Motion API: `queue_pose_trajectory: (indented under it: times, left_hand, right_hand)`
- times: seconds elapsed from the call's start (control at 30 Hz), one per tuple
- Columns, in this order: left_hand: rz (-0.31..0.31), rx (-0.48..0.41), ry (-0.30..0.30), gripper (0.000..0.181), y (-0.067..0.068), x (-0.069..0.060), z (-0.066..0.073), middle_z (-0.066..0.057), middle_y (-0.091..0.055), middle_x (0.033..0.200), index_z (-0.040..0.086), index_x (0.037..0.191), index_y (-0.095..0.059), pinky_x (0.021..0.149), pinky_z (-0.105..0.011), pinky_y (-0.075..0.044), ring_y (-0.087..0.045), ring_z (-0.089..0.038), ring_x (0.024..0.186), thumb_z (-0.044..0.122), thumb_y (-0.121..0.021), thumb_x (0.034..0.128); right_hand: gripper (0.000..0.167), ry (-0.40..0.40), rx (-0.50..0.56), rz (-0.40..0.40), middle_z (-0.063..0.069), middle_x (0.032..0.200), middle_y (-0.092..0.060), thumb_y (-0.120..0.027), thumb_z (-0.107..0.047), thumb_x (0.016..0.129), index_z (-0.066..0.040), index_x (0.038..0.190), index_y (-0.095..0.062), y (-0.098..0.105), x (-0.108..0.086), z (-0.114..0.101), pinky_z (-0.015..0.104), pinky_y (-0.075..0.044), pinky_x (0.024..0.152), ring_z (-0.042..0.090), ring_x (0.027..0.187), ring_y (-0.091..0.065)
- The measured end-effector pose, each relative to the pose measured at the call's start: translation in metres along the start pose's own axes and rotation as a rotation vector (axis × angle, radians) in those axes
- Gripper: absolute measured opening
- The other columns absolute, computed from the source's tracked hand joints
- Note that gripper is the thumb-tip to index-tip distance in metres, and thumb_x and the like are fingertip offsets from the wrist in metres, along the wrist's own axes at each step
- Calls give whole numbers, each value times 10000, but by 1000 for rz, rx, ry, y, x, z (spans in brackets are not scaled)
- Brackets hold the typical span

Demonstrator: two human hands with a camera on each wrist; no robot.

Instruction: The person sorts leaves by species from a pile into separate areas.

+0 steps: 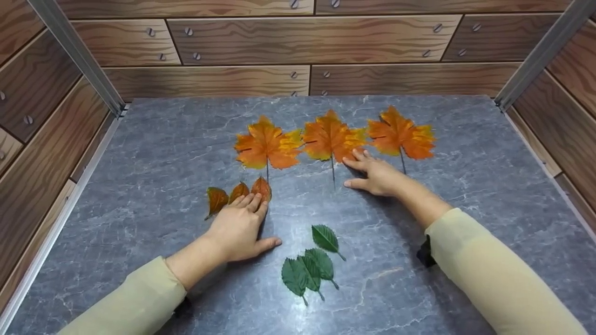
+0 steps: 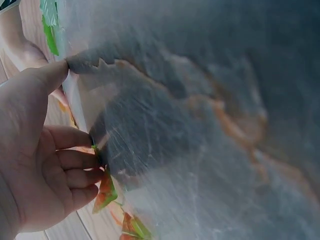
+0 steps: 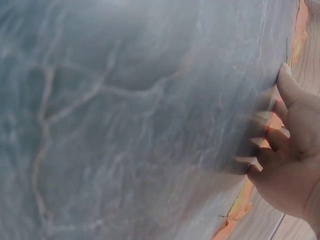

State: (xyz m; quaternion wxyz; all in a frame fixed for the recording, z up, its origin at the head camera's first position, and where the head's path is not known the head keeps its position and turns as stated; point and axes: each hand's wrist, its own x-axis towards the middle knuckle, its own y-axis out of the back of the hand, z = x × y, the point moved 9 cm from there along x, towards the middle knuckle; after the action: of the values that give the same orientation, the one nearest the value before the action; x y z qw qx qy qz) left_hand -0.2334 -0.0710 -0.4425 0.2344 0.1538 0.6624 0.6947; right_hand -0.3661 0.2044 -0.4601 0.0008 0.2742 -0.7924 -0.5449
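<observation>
Three small reddish-brown leaves lie in a row at left centre in the head view: a left one, a middle one and a right one. My left hand rests its outstretched fingertips at the lower edges of the middle and right ones, thumb spread to the right. Behind them three orange maple leaves form a row: left, middle and right. My right hand lies flat, its fingertips at the lower right edge of the middle maple leaf.
Several green leaves lie nearer the front: one leaf apart, and an overlapping cluster below it. Grey marbled tabletop extends around them. Wood-patterned walls and metal corner posts enclose the back and sides.
</observation>
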Motion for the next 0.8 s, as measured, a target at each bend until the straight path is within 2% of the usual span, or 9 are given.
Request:
queue_pose_trajectory:
  times: [0.23, 0.43, 0.57, 0.8]
  left_hand:
    - [-29, -10, 6, 1004, -3, 1, -1, -290, -386, 1627, -55, 1579, -443, 1253, -541, -289, -373, -422, 1525, 755, -521, 992]
    - [-60, 3, 9, 1011, -2, 4, 0, -290, -378, 1630, -57, 1580, -438, 1255, -526, -290, -370, -421, 1526, 758, -525, 988]
    - [-72, 8, 6, 1014, -1, 6, 1, -297, -374, 1629, -66, 1578, -435, 1255, -516, -293, -366, -424, 1527, 752, -534, 988]
    - [-84, 5, 13, 1016, -1, 5, 0, -294, -369, 1634, -66, 1580, -433, 1255, -522, -293, -364, -426, 1528, 752, -539, 986]
  right_hand:
    - [807, -4, 14, 37, 128, 1773, -85, -654, -528, 1038, -198, 1689, -309, 1, 0, 3, 684, -70, 1250, 419, 1614, -21]
    - [821, 13, 33, 88, 173, 1764, -111, -686, -519, 1022, -169, 1680, -342, 4, -3, 2, 689, -131, 1243, 462, 1598, -106]
    - [813, 14, 36, 117, 171, 1765, -108, -694, -509, 1020, -188, 1681, -344, 9, -6, 2, 678, -176, 1239, 487, 1579, -165]
    - [727, 75, 87, 247, 172, 1754, -172, -742, -370, 1020, -158, 1642, -432, 29, -22, 0, 659, -238, 1229, 488, 1549, -261]
